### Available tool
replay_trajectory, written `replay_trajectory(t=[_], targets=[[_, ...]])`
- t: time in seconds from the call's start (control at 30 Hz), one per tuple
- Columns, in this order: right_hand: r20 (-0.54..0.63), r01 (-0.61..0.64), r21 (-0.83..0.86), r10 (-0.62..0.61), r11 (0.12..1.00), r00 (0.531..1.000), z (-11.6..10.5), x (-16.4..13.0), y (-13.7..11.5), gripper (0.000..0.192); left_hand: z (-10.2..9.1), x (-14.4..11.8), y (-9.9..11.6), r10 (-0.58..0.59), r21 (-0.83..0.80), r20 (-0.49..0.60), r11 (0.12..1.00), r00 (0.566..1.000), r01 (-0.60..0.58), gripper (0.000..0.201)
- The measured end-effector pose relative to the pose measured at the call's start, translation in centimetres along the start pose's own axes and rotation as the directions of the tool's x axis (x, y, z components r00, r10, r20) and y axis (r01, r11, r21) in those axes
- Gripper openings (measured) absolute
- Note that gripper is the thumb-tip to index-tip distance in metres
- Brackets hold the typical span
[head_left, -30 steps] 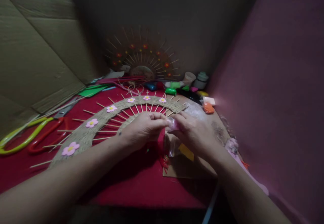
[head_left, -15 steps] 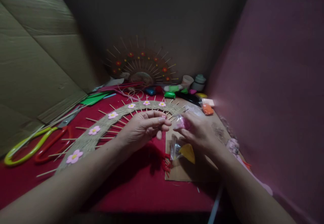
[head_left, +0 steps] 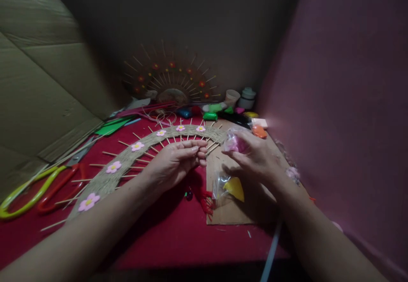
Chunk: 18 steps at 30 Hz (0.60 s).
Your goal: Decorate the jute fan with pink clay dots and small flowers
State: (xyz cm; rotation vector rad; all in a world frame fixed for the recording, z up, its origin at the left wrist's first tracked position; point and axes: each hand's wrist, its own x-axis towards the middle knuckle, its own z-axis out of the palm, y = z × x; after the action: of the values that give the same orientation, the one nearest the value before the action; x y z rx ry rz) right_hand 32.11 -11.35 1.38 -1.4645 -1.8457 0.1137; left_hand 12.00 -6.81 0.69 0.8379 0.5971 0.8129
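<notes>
My right hand [head_left: 255, 156] holds a small clear bag of pink clay [head_left: 235, 143] above a cardboard sheet [head_left: 236, 214]. My left hand [head_left: 177, 161] is curled with its fingertips pinched together, likely on a tiny piece that I cannot make out. It hovers over the inner edge of a jute-wrapped arc [head_left: 127, 163] set with wooden sticks and pink flowers [head_left: 88, 201]. A second clear bag with yellow clay [head_left: 232, 187] lies on the cardboard under my right hand.
Yellow-green scissors [head_left: 22, 197] and red scissors [head_left: 60, 184] lie at the left on the red cloth [head_left: 165, 239]. A finished stick fan with red flowers [head_left: 172, 80] leans on the back wall. Clay packets, a cup [head_left: 231, 97] and a jar [head_left: 247, 98] crowd the back. Cardboard wall stands left.
My hands have drawn apart: the right one carried the pink clay bag to the right and up, while the left stayed over the arc with fingers curled in.
</notes>
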Motion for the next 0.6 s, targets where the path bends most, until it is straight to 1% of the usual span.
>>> replay_trajectory(t=[0.1,0.2,0.27,0.33,0.37,0.43,0.5,0.6], targets=[[-0.004,-0.003,-0.036,0.003,0.999,1.0,0.0,0.0,0.1,0.013,0.2,0.0,0.1,0.003,0.025,0.007,1.0,1.0,-0.004,0.018],[0.002,0.023,-0.036,-0.023,0.999,1.0,-0.1,-0.2,0.1,0.012,0.1,-0.3,0.7,0.028,0.074,-0.033,0.997,0.999,-0.026,0.014],[0.006,0.038,-0.032,-0.038,0.999,0.999,0.0,-0.3,0.1,0.013,-0.1,-0.5,1.6,0.108,0.111,-0.075,0.989,0.991,-0.1,0.011],[0.004,0.054,-0.045,-0.054,0.998,0.999,0.0,-0.4,0.1,0.013,-0.3,-0.7,2.5,0.223,0.136,-0.105,0.969,0.969,-0.208,0.01],[0.01,0.065,-0.054,-0.064,0.996,0.998,0.0,-0.5,0.0,0.012,-0.4,-0.8,2.8,0.258,0.144,-0.116,0.96,0.959,-0.24,0.009],[0.03,0.087,-0.057,-0.085,0.995,0.996,0.1,-0.5,-0.1,0.011,-0.5,-0.8,3.0,0.276,0.176,-0.129,0.952,0.953,-0.252,0.006],[0.056,0.101,-0.05,-0.099,0.994,0.994,0.2,-0.6,-0.4,0.01,-0.4,-0.8,2.7,0.259,0.243,-0.105,0.943,0.96,-0.227,0.005],[0.098,0.115,-0.068,-0.108,0.991,0.989,0.3,-0.7,-0.8,0.009,0.0,-1.0,1.8,0.227,0.366,-0.019,0.908,0.974,-0.204,0.006]])
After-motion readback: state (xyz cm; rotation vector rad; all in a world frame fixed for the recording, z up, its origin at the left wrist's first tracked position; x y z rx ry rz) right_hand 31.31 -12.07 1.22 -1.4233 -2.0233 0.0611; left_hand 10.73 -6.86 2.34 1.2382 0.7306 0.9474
